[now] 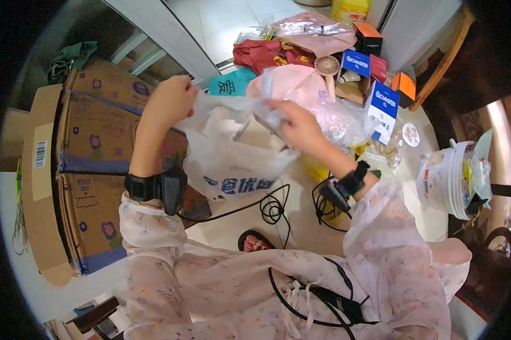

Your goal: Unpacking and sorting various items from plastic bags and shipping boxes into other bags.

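Note:
A white translucent plastic bag point(234, 157) with blue printed characters hangs between my two hands, its mouth spread. My left hand point(172, 100) is closed on the bag's left edge, above the cardboard boxes. The right edge of the bag is gripped by my right hand point(295, 123), with bunched clear plastic at the fingers. Something whitish shows inside the bag, too unclear to name. Beyond my right hand lie a pink bag point(272, 80), crumpled clear plastic wrap point(338, 121) and a beige handheld fan point(326, 68).
Cardboard boxes point(98, 148) stand at left. Behind the bag are red fabric point(264, 55), a teal bag point(232, 83), a blue-and-white box point(382, 111) and an orange box point(403, 88). A white bucket point(440, 180) stands at right; black cables point(274, 208) trail over the floor.

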A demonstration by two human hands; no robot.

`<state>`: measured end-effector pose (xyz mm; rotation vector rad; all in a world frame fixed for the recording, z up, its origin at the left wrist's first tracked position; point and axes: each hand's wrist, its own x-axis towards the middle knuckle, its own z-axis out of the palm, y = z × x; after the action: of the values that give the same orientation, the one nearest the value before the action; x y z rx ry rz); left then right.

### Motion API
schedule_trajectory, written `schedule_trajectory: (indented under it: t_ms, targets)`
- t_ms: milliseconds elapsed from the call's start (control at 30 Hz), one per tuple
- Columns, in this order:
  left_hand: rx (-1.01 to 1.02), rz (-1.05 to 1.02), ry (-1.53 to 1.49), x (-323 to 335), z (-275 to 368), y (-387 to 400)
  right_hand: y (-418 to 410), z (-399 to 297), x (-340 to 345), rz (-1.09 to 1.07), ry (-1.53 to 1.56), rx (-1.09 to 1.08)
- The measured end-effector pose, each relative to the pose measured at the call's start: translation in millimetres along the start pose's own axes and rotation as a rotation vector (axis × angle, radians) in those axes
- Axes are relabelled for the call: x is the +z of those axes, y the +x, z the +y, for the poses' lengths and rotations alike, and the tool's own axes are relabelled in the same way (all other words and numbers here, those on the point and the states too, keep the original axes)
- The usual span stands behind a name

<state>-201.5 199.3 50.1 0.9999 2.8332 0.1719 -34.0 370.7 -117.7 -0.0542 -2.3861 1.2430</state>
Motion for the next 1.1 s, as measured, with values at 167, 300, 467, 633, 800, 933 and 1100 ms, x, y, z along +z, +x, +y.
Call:
schedule_trajectory:
  t_ms: [167, 300, 467, 633, 800, 933, 1100]
  targets:
    - [-0.018, -0.395, -0.855, -22.5, 17.9, -11.9, 12.6, -92.7, 34.0, -0.201, -0.302, -0.224]
    - [-0.001, -0.423, -0.977, -25.4, 35.5, -28.1, 36.2, -106.5, 47.5, -0.043, -0.383, -0.113]
    - [0.101, -0.431, -1.013, -23.6, 55.2, -29.5, 58.9, -102.8, 72.4, 0.121, -0.324, -0.425]
    - [0.015, -0.383, -1.126, -22.8, 19.4, -12.4, 70.2, -115.8, 68.7, -0.61, -0.647, -0.396]
    - [-0.084, 0.186, -0.539, -32.7, -62.2, 9.4, 14.6, -82.7, 10.3, 0.056, -0.25, -0.421]
    - [-0.046, 0.178, -0.42, -30.0, -47.8, 34.3, -32.1, 81.1, -46.0, 0.386, -0.419, 0.208]
    - [-0.171, 0.284, -0.299, -23.0, -76.2, 22.4, -63.9, 48.4, -26.3, -0.179, -0.909, 0.285]
